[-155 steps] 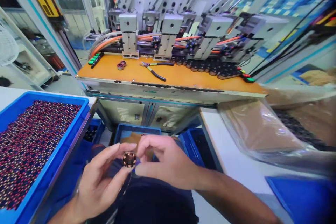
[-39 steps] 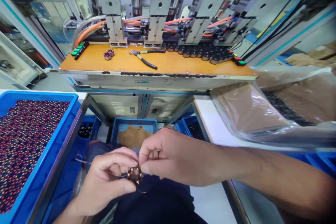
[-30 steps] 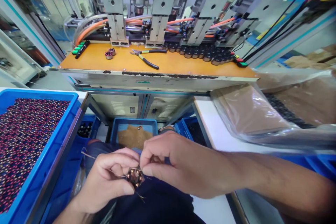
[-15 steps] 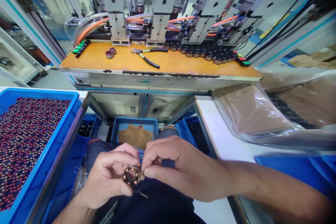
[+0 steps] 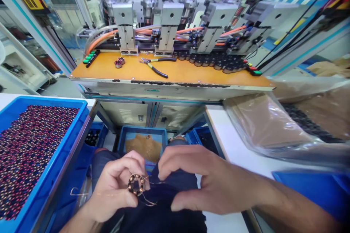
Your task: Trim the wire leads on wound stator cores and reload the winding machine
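Note:
My left hand (image 5: pixel 115 189) is closed on a small round copper-wound coil ring (image 5: pixel 136 184), pinched between thumb and fingers over my lap. Thin loose copper wire ends (image 5: pixel 150 202) trail from the ring to the right. Just right of the ring is my right hand (image 5: pixel 202 184), with thumb and forefinger spread apart. One fine wire runs toward its forefinger, and I cannot see it gripped.
A blue bin (image 5: pixel 69 142) full of similar coils stands at left. Ahead is an orange machine bench (image 5: pixel 191 74) with pliers (image 5: pixel 154 66), two coils (image 5: pixel 119 62) and a row of dark parts (image 5: pixel 218 63). Clear plastic bags (image 5: pixel 268 127) lie at right, and blue bins (image 5: pixel 144 142) sit below.
My right hand has let go its pinch at the ring and drawn slightly right, with fingers now apart. The left hand still holds the ring. The view shifted a little downward.

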`<control>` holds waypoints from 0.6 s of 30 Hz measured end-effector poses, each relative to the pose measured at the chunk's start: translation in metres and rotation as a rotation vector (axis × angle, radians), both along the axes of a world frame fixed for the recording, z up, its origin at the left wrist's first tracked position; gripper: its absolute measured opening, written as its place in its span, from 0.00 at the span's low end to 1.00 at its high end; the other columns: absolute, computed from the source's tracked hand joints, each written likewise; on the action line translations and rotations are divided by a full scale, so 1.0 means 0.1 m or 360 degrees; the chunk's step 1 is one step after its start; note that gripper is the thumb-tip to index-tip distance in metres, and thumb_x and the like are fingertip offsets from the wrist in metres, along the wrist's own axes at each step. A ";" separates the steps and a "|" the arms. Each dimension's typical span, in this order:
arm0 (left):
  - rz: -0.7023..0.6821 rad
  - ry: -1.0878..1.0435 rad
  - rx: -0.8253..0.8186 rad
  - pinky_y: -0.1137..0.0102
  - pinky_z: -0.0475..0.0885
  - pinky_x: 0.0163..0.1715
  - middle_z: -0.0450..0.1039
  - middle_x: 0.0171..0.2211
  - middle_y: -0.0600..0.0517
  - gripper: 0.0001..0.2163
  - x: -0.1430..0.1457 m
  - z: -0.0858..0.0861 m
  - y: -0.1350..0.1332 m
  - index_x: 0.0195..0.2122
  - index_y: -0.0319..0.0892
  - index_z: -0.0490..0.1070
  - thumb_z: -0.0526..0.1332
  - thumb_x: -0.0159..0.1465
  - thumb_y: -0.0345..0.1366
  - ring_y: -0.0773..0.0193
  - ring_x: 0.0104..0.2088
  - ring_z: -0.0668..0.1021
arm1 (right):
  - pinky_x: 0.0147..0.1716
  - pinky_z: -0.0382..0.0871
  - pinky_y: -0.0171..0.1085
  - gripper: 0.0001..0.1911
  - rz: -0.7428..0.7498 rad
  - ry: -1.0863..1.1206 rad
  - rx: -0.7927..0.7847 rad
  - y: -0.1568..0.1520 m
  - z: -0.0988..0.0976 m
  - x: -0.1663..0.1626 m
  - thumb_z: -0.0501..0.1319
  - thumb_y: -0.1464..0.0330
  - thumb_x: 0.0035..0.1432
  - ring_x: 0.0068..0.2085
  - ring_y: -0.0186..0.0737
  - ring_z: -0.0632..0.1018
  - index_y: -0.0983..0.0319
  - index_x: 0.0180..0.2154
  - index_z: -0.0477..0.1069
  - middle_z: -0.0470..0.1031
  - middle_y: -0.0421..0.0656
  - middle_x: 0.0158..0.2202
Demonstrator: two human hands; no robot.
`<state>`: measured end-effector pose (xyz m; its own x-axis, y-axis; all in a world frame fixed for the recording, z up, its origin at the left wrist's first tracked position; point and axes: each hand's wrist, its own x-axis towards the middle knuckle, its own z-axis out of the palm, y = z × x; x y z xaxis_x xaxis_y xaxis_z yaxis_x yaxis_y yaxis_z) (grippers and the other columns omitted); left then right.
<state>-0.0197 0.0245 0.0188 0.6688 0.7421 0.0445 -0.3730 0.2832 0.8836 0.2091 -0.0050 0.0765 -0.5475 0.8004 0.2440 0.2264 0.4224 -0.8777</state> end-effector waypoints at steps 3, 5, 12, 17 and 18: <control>-0.0051 -0.0081 -0.0146 0.74 0.65 0.30 0.66 0.33 0.52 0.17 0.01 -0.01 -0.02 0.36 0.43 0.77 0.75 0.50 0.44 0.69 0.29 0.73 | 0.46 0.73 0.38 0.10 -0.0114 -0.0122 0.0623 0.05 -0.07 0.04 0.63 0.71 0.63 0.44 0.36 0.75 0.66 0.47 0.70 0.76 0.48 0.41; -0.0090 -0.0122 -0.0245 0.75 0.65 0.30 0.66 0.33 0.52 0.17 0.03 -0.01 -0.04 0.36 0.43 0.77 0.75 0.49 0.44 0.69 0.29 0.73 | 0.46 0.74 0.38 0.08 -0.0138 -0.0138 0.0958 0.09 -0.12 -0.02 0.60 0.73 0.64 0.43 0.36 0.76 0.68 0.46 0.70 0.76 0.49 0.40; -0.0111 -0.0150 -0.0377 0.74 0.67 0.34 0.68 0.36 0.51 0.17 0.04 0.00 -0.06 0.38 0.45 0.79 0.76 0.49 0.42 0.66 0.35 0.71 | 0.35 0.75 0.36 0.06 -0.0156 0.0122 0.1329 0.21 -0.25 -0.24 0.64 0.73 0.61 0.36 0.38 0.76 0.71 0.39 0.73 0.78 0.49 0.33; -0.0113 -0.0139 -0.0396 0.72 0.68 0.36 0.68 0.36 0.51 0.17 0.05 -0.01 -0.07 0.38 0.45 0.79 0.76 0.48 0.42 0.65 0.35 0.72 | 0.34 0.75 0.36 0.06 -0.0147 0.0130 0.1312 0.21 -0.26 -0.21 0.65 0.73 0.60 0.34 0.37 0.76 0.71 0.39 0.74 0.78 0.48 0.33; -0.0117 -0.0137 -0.0406 0.72 0.68 0.36 0.68 0.37 0.51 0.17 0.06 -0.02 -0.07 0.38 0.45 0.79 0.76 0.48 0.42 0.65 0.35 0.72 | 0.34 0.74 0.36 0.06 -0.0151 0.0138 0.1308 0.21 -0.26 -0.21 0.65 0.73 0.60 0.34 0.37 0.76 0.70 0.38 0.74 0.78 0.48 0.32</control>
